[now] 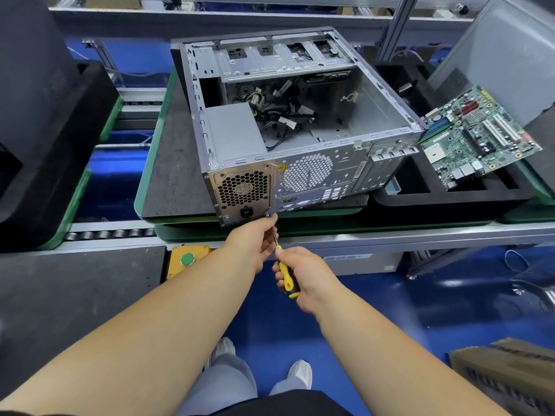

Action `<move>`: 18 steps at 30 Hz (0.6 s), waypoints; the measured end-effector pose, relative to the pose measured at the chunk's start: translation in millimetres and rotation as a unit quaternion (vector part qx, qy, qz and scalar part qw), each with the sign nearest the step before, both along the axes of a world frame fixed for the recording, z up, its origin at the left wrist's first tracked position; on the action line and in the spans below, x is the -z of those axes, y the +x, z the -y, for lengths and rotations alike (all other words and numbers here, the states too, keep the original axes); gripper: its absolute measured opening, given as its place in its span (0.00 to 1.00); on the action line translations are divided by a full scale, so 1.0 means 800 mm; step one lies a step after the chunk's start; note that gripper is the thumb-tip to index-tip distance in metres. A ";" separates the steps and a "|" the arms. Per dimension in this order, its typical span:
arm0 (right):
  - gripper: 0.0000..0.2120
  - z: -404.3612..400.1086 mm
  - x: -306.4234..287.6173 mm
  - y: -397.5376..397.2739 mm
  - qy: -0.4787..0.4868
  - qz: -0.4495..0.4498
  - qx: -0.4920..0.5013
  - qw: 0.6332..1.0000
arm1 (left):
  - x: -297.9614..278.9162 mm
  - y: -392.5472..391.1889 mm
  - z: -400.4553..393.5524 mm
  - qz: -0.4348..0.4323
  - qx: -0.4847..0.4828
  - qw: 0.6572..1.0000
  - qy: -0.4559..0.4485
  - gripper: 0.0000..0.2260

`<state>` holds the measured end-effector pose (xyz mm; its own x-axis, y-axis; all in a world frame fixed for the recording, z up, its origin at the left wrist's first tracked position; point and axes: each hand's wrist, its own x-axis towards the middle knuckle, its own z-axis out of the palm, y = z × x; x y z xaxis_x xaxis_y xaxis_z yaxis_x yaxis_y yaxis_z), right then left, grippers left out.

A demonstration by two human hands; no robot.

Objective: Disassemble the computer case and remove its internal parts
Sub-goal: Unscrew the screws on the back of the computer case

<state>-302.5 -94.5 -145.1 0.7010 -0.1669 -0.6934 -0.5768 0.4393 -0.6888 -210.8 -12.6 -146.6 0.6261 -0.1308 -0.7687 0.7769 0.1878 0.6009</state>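
Currently the open grey steel computer case (300,127) lies on its side on a dark mat over a green-edged pallet (156,163), side panel off, rear face toward the person and overhanging the pallet's near edge. Right hand (303,277) is wrapped around the yellow-and-black handle of a screwdriver (285,274); the thin shaft runs up and left, tip at the lower rear edge of the case, just right of the power socket, at what looks like a screw, too small to confirm. Left hand (255,241) sits just below that rear corner, fingers curled around the shaft near the tip, steadying it. Boxy grey power supply unit (237,136) sits in the case's near-left corner, its honeycomb fan grille (243,189) on the rear face. Loose black cable bundle (282,112) lies in the middle of the case floor; the rest of the floor is bare metal. Green motherboard (477,136) is outside the case, lying tilted on a black foam tray (450,193) to the right. Yellow box with a green push button (187,259) is mounted on the rail left of the left hand. Conveyor rollers (111,234) show along the near rail.
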 end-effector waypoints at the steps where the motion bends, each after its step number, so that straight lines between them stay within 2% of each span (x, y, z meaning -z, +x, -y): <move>1: 0.07 0.000 0.001 0.000 -0.018 0.005 -0.007 1.000 | 0.001 0.000 0.000 0.003 -0.001 1.000 0.005 0.06; 4: 0.07 0.001 0.002 -0.001 -0.073 0.016 -0.023 0.997 | 0.003 0.003 0.001 0.013 0.006 1.000 0.015 0.06; 7: 0.08 0.005 -0.002 -0.001 -0.081 0.023 -0.035 0.996 | 0.004 0.005 0.000 0.021 0.018 1.000 0.014 0.09; 9: 0.08 0.007 -0.008 0.001 -0.035 0.015 -0.033 0.999 | 0.006 0.005 0.000 0.031 0.020 0.999 0.004 0.08; 12: 0.16 0.010 -0.013 0.001 0.061 -0.010 -0.034 0.998 | 0.009 0.005 -0.004 0.035 0.006 0.999 -0.012 0.04; 15: 0.20 0.012 -0.012 -0.002 0.076 -0.021 -0.046 0.996 | 0.011 0.004 -0.006 0.036 -0.003 0.999 -0.026 0.02; 18: 0.17 0.012 -0.010 -0.003 0.080 -0.021 -0.028 0.996 | 0.009 0.002 -0.005 0.036 -0.006 0.999 -0.033 0.02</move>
<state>-304.6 -104.0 -136.8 0.6754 -0.0129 -0.7373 -0.6309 0.5074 -0.5869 -209.1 -8.5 -154.2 0.6805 -0.1729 -0.7120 0.7304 0.2380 0.6402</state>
